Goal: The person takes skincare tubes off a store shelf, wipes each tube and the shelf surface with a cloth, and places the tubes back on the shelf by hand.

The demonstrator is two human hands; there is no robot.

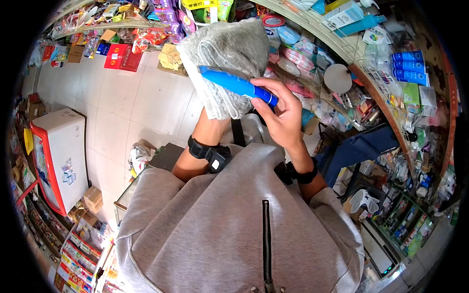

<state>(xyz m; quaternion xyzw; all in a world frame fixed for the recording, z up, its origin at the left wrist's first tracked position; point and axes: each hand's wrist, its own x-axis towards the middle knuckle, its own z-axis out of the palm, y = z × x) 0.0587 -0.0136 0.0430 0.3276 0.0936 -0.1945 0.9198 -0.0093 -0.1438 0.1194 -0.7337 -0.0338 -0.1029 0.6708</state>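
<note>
In my right hand [283, 110] is a blue squeeze tube [229, 83], pinched near its darker cap end between thumb and fingers. Its flat end points up and left, lying against or just over a grey towel [229, 46]. The towel is folded and fluffy, and it covers my left hand, so those fingers are hidden. Only the left wrist [212, 128] shows below the cloth, with a black strap and device further down the forearm. A black band is also around my right wrist.
Shelves of packaged goods curve along the back and right, with several blue tubes [408, 66] on the right one. A round mirror-like disc [337, 78] stands among them. At left is a white and red freezer [66, 156] on the tiled floor [122, 102], beside cardboard boxes [93, 199].
</note>
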